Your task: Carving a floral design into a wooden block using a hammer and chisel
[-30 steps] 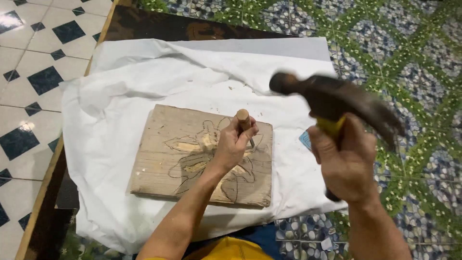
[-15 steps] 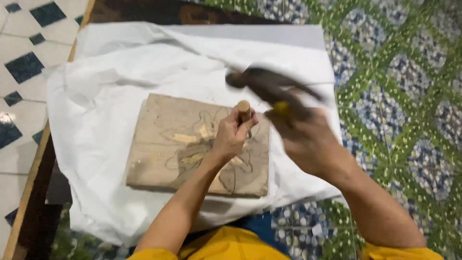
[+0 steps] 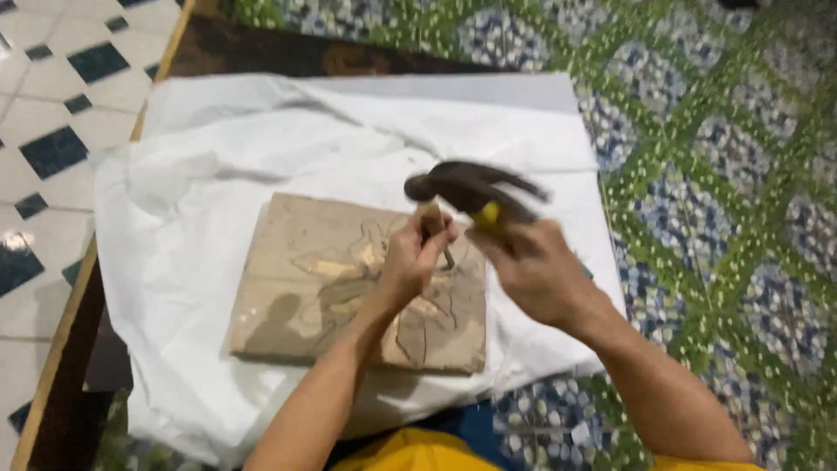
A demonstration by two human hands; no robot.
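Observation:
A flat wooden panel (image 3: 305, 288) with a partly carved drawing lies on a white cloth (image 3: 261, 166). My left hand (image 3: 410, 262) grips a wooden-handled chisel (image 3: 433, 228) held upright, its tip on the panel's right part. My right hand (image 3: 532, 270) grips a hammer (image 3: 466, 187) with a dark head and yellow on the handle. The hammer head sits right at the top of the chisel handle and is blurred by motion.
The cloth covers a low dark wooden table (image 3: 288, 52). A white floor with dark blue tiles (image 3: 52, 148) lies to the left. A green, blue and white patterned mat (image 3: 715, 157) spreads to the right. Yellow clothing (image 3: 418, 449) shows at the bottom edge.
The hammer was raised high on the right a second ago. It has swung down and left onto the chisel's top. My left hand kept the chisel on the panel.

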